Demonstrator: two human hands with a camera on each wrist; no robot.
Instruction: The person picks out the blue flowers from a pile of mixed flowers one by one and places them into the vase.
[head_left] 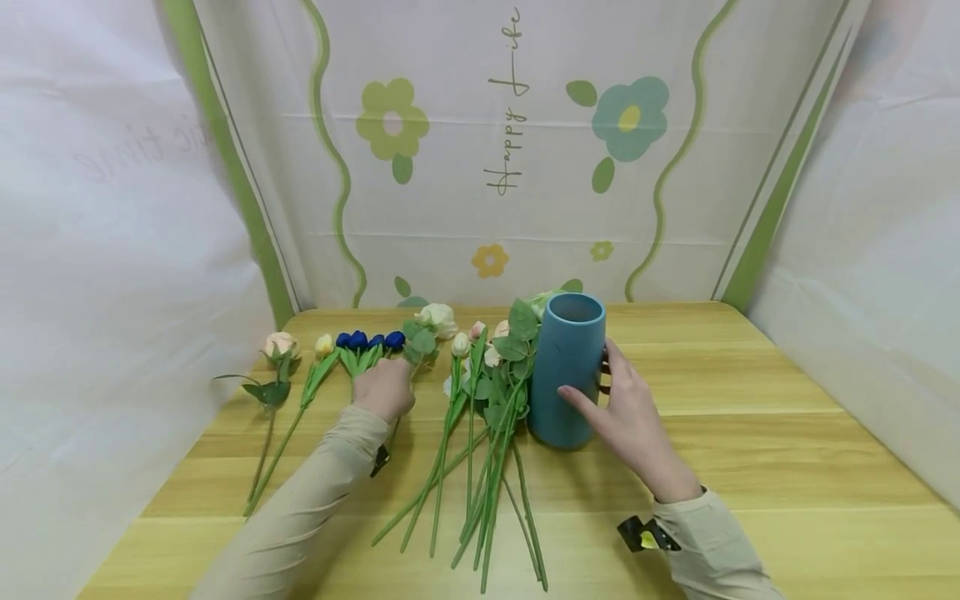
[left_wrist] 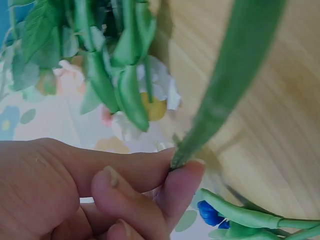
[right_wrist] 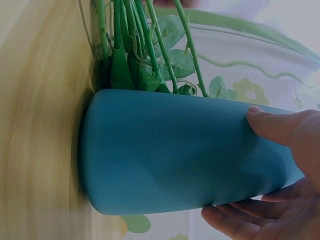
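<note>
My left hand [head_left: 384,390] pinches a green flower stem [left_wrist: 215,105] between thumb and finger. In the head view this stem lines up with a white rose [head_left: 437,319] and its leaves just beyond the hand. On the right, my right hand [head_left: 633,425] grips a blue vase [head_left: 567,383], thumb on the near side and fingers around the far side. The vase stands upright on the table; its mouth faces up. Close to my left hand lie several dark blue tulips [head_left: 358,341], their stems partly hidden behind it.
Left of the vase lies a bunch of artificial flowers [head_left: 495,417], stems toward me. A pale pink rose [head_left: 280,345] and a yellow-white tulip [head_left: 324,346] lie at the left of the wooden table [head_left: 750,467]. Printed cloth [head_left: 465,208] hangs behind and at both sides.
</note>
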